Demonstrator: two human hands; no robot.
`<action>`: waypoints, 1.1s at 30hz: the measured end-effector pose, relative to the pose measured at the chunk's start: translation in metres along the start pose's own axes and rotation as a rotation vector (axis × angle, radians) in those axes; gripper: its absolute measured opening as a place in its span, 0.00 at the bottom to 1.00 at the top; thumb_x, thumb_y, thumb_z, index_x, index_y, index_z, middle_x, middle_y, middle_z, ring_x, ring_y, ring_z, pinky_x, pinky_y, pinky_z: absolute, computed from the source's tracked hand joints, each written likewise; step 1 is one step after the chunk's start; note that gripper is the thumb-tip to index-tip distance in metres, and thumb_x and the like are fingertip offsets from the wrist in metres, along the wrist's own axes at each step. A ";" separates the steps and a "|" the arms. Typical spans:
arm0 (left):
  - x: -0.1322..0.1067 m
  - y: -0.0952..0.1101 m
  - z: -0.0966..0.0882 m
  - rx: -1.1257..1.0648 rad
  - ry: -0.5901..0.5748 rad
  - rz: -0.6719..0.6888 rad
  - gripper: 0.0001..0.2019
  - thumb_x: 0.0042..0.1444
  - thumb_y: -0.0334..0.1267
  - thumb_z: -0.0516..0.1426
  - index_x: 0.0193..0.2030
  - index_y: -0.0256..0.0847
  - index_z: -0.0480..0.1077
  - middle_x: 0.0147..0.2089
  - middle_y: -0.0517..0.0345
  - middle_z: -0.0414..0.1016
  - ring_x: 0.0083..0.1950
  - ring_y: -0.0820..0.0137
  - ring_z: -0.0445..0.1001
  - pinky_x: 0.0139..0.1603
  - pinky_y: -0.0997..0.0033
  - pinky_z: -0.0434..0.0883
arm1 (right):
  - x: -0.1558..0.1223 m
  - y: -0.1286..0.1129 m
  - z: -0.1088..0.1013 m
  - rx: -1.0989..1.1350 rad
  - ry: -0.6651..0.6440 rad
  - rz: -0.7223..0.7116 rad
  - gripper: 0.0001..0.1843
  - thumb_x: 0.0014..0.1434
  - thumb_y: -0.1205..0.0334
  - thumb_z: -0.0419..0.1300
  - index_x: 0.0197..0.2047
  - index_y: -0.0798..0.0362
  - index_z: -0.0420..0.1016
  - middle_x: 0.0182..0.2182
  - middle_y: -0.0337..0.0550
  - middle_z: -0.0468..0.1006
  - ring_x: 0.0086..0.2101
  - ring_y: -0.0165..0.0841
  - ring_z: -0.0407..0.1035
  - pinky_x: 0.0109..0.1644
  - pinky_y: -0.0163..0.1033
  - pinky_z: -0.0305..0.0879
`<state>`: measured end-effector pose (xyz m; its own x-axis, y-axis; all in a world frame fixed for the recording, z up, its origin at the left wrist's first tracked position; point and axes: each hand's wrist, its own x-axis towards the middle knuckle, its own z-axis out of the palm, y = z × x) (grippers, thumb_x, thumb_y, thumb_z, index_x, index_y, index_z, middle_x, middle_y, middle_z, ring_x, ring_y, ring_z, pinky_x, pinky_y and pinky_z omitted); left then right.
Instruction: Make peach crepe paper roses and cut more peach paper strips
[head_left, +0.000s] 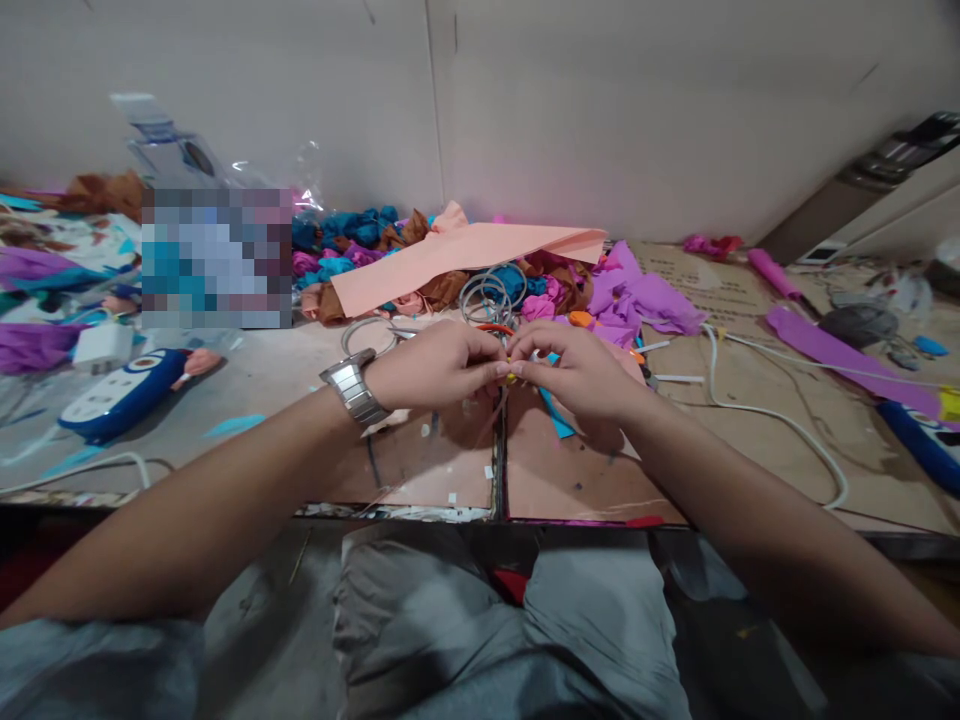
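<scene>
My left hand (442,365), with a metal watch (355,388) on the wrist, is closed in a pinch above the middle of the table. Its fingertips meet those of my right hand (577,370), which is pinched as well. Between them shows a small yellow piece (512,372), mostly covered by the fingers, so its kind is unclear. Just beyond the fingers an orange ring-like strip (495,328) and coils of grey wire (484,298) are visible. A blue strip (556,412) lies under my right hand.
Behind the hands, a folded peach paper sheet (465,262) lies over crumpled coloured paper. Purple paper (637,290) is to the right, near a white cable (787,415). A blue-and-white power strip (124,395) sits left; another blue device (922,445) is at far right.
</scene>
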<state>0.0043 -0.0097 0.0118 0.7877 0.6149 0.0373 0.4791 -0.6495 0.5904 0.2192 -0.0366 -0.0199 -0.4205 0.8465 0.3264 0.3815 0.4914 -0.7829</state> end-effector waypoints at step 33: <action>0.000 0.001 0.009 0.202 0.285 0.130 0.11 0.64 0.39 0.55 0.36 0.37 0.76 0.27 0.58 0.76 0.28 0.74 0.69 0.32 0.74 0.58 | 0.000 -0.003 0.001 -0.141 0.046 -0.027 0.04 0.63 0.64 0.57 0.35 0.51 0.69 0.35 0.41 0.75 0.38 0.34 0.68 0.44 0.39 0.61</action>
<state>0.0083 -0.0143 0.0047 0.7215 0.6026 0.3410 0.4712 -0.7882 0.3959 0.2171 -0.0384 -0.0188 -0.3951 0.8397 0.3727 0.4842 0.5351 -0.6923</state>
